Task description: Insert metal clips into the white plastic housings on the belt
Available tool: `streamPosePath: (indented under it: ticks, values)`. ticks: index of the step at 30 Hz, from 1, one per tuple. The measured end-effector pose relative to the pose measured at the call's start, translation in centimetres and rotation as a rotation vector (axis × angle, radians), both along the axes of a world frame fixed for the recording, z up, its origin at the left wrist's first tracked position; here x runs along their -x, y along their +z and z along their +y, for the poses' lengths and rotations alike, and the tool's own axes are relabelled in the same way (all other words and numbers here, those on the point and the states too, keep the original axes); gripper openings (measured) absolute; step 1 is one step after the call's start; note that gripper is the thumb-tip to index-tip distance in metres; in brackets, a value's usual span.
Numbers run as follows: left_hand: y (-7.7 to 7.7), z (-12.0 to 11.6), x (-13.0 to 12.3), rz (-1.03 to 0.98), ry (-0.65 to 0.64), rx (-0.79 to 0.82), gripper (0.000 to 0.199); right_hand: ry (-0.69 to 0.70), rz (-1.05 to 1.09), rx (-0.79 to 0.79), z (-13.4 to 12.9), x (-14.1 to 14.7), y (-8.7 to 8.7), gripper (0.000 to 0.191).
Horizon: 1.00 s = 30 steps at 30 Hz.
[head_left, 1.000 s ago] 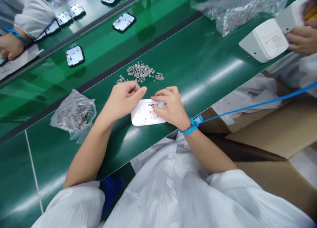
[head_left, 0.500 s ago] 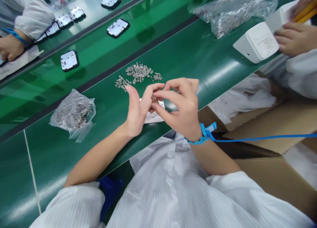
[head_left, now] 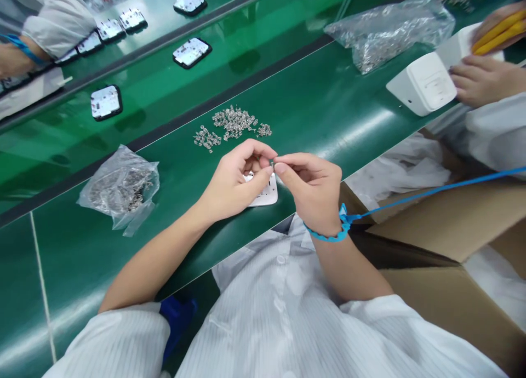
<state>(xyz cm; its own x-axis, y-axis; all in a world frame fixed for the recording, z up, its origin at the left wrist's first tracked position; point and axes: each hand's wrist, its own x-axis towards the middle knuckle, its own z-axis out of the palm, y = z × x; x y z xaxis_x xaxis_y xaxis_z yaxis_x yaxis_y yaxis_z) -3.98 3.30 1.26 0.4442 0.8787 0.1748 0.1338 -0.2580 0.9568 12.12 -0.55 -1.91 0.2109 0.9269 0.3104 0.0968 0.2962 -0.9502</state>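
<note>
Cloth of a pale striped shirt [head_left: 279, 312] fills the nearest part of the view, with cardboard boxes [head_left: 419, 219] low on the right. Just beyond, a blue wrist strap [head_left: 332, 238] circles the right wrist, its cord running off to the right. The right hand [head_left: 318, 186] pinches a small metal piece [head_left: 272, 162] between thumb and fingertips, and the left hand [head_left: 236, 183] grips the same piece from the other side, the fingertips of the two meeting around it. Beneath them a white device [head_left: 269, 196] lies on the green bench [head_left: 320, 120], partly hidden by the left hand. Past the hands, loose metal parts [head_left: 235, 122] lie heaped in clusters, while a clear plastic bag [head_left: 119, 189] of similar parts sits to the left. Farther right, a co-worker's hand [head_left: 489, 79] rests at white housings [head_left: 425, 85], near a yellow-handled tool [head_left: 499, 33] and a larger plastic bag [head_left: 390, 35]. Across the green belt [head_left: 148, 87], black-edged boards [head_left: 192, 52] lie apart, and at far left shows another worker's sleeve [head_left: 57, 24].
</note>
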Motion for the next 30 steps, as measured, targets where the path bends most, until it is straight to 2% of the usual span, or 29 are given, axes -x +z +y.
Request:
streamPosePath:
  ticks: [3,7,11,14,17,22,25,28,30]
  values:
    - [0.2,-0.1,0.1,0.085,0.061,-0.131,0.008,0.009,0.089,0.048,0.0,-0.2,-0.2,0.008]
    - [0.4,-0.2,0.0,0.191,0.062,-0.255,0.008,0.047,0.075,0.035,0.2,-0.5,-0.3,0.006]
    - [0.4,0.1,0.0,0.245,0.088,-0.301,0.009,0.094,0.120,-0.078,0.7,-0.6,-0.5,0.004]
    - [0.4,1.0,0.5,0.291,0.179,-0.318,0.008,0.143,0.131,-0.064,1.0,-0.9,-0.6,0.007]
    - [0.2,2.0,1.3,0.389,0.212,-0.295,0.007,0.206,-0.037,-0.057,1.6,-1.6,-0.9,0.011]
    - [-0.5,2.8,1.7,0.630,0.175,-0.224,0.016,0.258,-0.412,-0.057,3.1,-3.2,-2.1,0.007]
    - [-0.9,2.9,1.6,0.790,0.147,-0.242,0.020,0.294,-0.622,-0.070,3.7,-3.5,-2.7,0.015]
    - [-1.1,2.9,1.4,0.868,0.120,-0.243,0.019,0.310,-0.713,-0.079,3.8,-3.1,-2.8,0.021]
    - [-1.1,2.8,1.2,0.886,0.140,-0.233,0.016,0.273,-0.719,-0.056,3.6,-2.8,-2.5,0.019]
